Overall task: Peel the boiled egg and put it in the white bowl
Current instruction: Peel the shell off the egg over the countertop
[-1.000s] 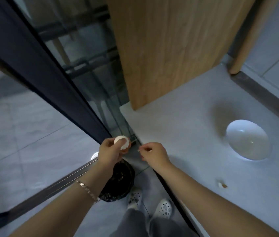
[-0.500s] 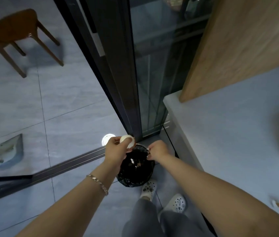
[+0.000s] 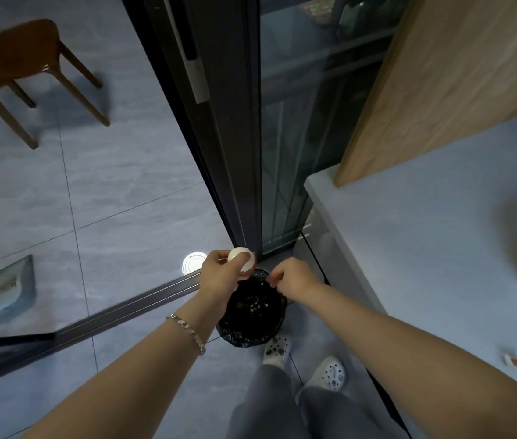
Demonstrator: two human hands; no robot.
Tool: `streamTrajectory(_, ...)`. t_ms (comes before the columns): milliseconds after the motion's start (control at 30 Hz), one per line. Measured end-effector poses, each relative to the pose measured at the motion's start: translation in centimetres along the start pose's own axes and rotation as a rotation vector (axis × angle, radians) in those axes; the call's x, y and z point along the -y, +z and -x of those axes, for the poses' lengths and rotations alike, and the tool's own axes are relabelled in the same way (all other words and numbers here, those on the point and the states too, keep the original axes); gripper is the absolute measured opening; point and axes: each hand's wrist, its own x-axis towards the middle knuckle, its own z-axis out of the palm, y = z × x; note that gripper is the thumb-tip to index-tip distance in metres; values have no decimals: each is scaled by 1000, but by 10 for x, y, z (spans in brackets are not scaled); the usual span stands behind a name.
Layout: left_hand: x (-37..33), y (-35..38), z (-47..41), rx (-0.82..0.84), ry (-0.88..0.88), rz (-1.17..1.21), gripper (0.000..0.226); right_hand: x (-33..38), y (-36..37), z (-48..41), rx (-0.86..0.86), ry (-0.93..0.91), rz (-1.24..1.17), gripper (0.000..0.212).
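Since a second ago the right hand (image 3: 293,277) has swung from the egg (image 3: 239,254) to above the bin (image 3: 252,312), fingers pinched together, shell unseen; the left hand (image 3: 220,274) clamps its fingers round the part-peeled egg by the bin's rim, so peeling looks unfinished.

Pale counter (image 3: 425,248) with one shell scrap (image 3: 513,361)

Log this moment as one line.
step: peeling | left hand: holds part-shelled egg | right hand: pinched over black bin, contents unclear | shell scrap: on counter
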Motion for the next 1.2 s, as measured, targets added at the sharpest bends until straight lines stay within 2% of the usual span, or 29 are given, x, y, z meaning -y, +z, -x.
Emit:
streamTrajectory(100,-3,5,-1,18,13,-29,22,-5,-4,1,2,-14,-90,25)
streamTrajectory(200,-8,13,-1,63,27,-67,14,-7,-19,9,-125,-38,-182,16)
streamTrajectory(333,-18,32,3,154,45,-116,9,-11,-46,25,-210,-10,-372,17)
streamTrajectory(467,-34,70,17,330,27,-90,11,-23,-85,54,-365,-11,-612,23)
streamTrajectory(600,-50,120,43,527,17,-124,20,-50,-123,95,-521,-79,-709,11)
streamTrajectory(667,-56,145,58,589,25,-151,12,-65,-137,115,-577,-93,-751,15)
streamTrajectory(767,-60,178,80,662,63,-171,9,-85,-153,142,-687,-115,-766,8)
streamTrajectory(967,-54,251,135,793,130,-289,27,-137,-182,195,-946,-138,-768,13)
streamTrajectory(1200,-33,306,178,824,178,-358,22,-192,-196,228,-1127,-20,-631,20)
